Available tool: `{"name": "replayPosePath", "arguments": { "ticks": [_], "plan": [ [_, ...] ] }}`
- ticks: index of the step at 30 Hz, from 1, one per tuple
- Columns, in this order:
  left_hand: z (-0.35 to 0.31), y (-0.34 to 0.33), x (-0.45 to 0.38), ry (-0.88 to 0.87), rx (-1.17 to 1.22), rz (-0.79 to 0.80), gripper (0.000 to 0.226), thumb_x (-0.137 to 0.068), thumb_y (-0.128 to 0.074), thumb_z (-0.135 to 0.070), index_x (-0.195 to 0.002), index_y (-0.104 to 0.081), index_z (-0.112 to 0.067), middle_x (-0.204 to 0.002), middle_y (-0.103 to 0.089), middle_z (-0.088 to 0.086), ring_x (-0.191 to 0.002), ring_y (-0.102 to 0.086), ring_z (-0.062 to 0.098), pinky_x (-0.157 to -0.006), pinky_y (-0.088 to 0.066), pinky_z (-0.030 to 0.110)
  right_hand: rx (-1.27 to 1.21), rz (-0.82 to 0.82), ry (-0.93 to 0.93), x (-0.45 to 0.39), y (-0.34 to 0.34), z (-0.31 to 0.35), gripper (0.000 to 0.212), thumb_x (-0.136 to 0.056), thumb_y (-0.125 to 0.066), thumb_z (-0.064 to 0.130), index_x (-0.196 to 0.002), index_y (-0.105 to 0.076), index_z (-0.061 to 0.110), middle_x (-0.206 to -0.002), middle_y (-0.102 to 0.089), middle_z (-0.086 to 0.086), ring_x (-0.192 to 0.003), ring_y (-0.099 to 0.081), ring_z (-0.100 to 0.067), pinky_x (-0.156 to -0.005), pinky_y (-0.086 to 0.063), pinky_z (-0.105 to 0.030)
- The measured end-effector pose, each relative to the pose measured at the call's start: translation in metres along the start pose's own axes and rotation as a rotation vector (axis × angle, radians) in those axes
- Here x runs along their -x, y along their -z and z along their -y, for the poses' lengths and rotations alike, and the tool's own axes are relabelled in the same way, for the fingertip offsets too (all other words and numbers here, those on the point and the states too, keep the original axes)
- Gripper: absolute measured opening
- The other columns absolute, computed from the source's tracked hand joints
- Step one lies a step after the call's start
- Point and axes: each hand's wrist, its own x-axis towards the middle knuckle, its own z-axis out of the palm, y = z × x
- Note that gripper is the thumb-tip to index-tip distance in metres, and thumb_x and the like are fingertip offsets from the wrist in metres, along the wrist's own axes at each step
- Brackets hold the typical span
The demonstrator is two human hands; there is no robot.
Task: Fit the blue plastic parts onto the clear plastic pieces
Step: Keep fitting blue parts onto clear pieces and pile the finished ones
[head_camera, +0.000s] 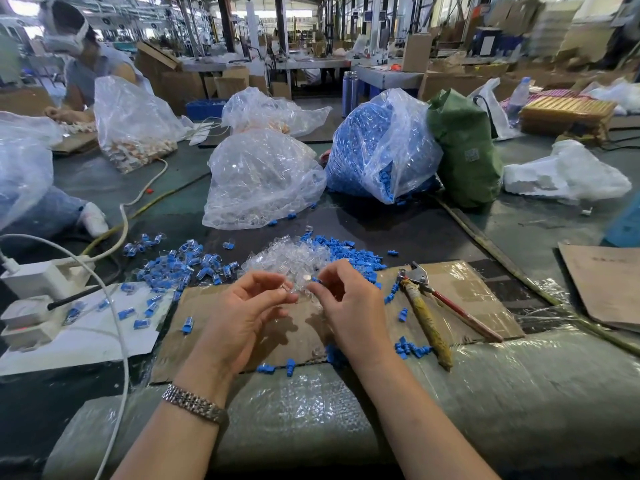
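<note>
My left hand (pixel 242 306) pinches a small clear plastic piece (pixel 285 288) between thumb and fingertips. Close to its right, my right hand (pixel 343 299) pinches a small blue plastic part (pixel 317 280); the two parts are almost touching. Just beyond my fingers lies a heap of clear pieces (pixel 287 259), with a heap of loose blue parts (pixel 349 252) on its right. Several pieces with blue parts inside clear shells (pixel 180 265) are scattered to the left.
A bag of clear pieces (pixel 259 178) and a bag of blue parts (pixel 374 150) stand farther back. Pliers (pixel 429 299) lie on the cardboard (pixel 467 292) at right. A power strip (pixel 38 282) and white cables sit at left. Another person (pixel 86 64) works at far left.
</note>
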Motion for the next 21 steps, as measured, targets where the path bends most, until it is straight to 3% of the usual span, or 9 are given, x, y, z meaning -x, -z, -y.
{"name": "replayPosePath", "arguments": {
  "ticks": [2, 4, 7, 10, 17, 21],
  "plan": [
    [0.002, 0.004, 0.000, 0.003, 0.011, 0.009, 0.023, -0.073, -0.073, -0.001, -0.095, -0.077, -0.004, -0.096, -0.074, 0.011, -0.084, -0.072, 0.019, -0.066, -0.059, 0.022, -0.055, 0.012, 0.036, 0.000, -0.001, 0.000, 0.011, -0.089, -0.077, 0.025, -0.091, -0.067, 0.019, -0.081, -0.065, 0.012, -0.079, -0.062, -0.005, -0.074, -0.048, -0.014],
    [0.002, 0.006, 0.001, 0.013, 0.001, 0.032, 0.026, -0.074, -0.073, -0.002, -0.098, -0.080, -0.008, -0.093, -0.073, 0.007, -0.080, -0.069, 0.014, -0.066, -0.058, 0.021, -0.109, 0.023, 0.066, -0.001, -0.001, 0.001, 0.007, -0.089, -0.076, 0.018, -0.095, -0.072, 0.017, -0.087, -0.068, 0.009, -0.083, -0.064, -0.006, -0.079, -0.051, -0.017],
    [0.003, 0.009, 0.000, 0.042, 0.020, 0.044, 0.033, -0.080, -0.071, -0.002, -0.113, -0.070, -0.003, -0.096, -0.072, 0.010, -0.080, -0.068, 0.018, -0.066, -0.058, 0.024, -0.138, 0.024, 0.081, 0.000, -0.001, 0.002, 0.014, -0.093, -0.071, 0.010, -0.104, -0.072, 0.017, -0.096, -0.069, 0.008, -0.092, -0.065, -0.003, -0.084, -0.049, -0.014],
    [0.003, 0.009, 0.000, 0.068, 0.035, 0.037, 0.030, -0.083, -0.070, -0.008, -0.112, -0.066, 0.001, -0.099, -0.074, 0.017, -0.080, -0.070, 0.020, -0.065, -0.059, 0.023, -0.120, 0.035, 0.063, 0.001, -0.001, 0.004, 0.012, -0.095, -0.067, 0.010, -0.103, -0.067, 0.019, -0.094, -0.066, 0.012, -0.092, -0.062, -0.002, -0.081, -0.046, -0.009],
    [0.004, 0.002, 0.003, 0.032, -0.088, 0.063, 0.033, -0.085, -0.067, -0.013, -0.115, -0.069, 0.001, -0.108, -0.074, 0.022, -0.093, -0.074, 0.025, -0.073, -0.060, 0.024, -0.095, 0.077, 0.169, 0.003, -0.001, 0.011, 0.008, -0.098, -0.062, 0.007, -0.101, -0.066, 0.013, -0.096, -0.060, 0.005, -0.090, -0.058, -0.008, -0.080, -0.050, -0.026],
    [0.002, -0.001, 0.007, 0.023, -0.099, 0.077, 0.036, -0.084, -0.066, -0.013, -0.116, -0.068, 0.003, -0.106, -0.074, 0.022, -0.092, -0.074, 0.025, -0.072, -0.060, 0.025, -0.048, 0.080, 0.229, 0.004, -0.002, 0.012, 0.007, -0.098, -0.061, 0.006, -0.101, -0.066, 0.011, -0.096, -0.059, 0.002, -0.089, -0.056, -0.011, -0.080, -0.049, -0.024]
  ]
}}
